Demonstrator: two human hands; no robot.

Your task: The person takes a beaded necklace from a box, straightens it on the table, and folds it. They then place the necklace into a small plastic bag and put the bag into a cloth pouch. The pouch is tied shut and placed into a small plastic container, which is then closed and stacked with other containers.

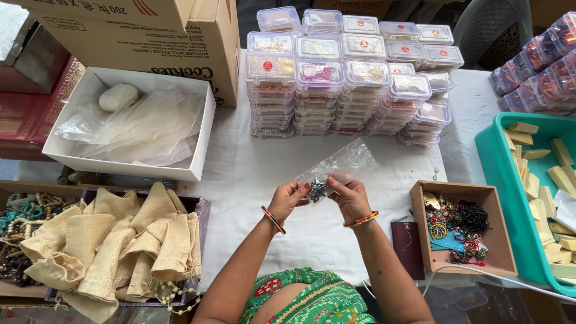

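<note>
both hands, left hand (pixel 289 198) and right hand (pixel 350 197), pinch a clear plastic pouch (pixel 336 168) before stacked red-labelled clear boxes (pixel 348 75).

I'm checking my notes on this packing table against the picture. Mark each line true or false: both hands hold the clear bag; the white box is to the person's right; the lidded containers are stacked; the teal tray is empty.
1. Both the left hand and the right hand hold the clear plastic bag. True.
2. The white box is to the person's right. False: it lies to the left.
3. The clear lidded containers are stacked. True.
4. The teal tray is empty. False: it holds pale yellowish blocks.
</note>
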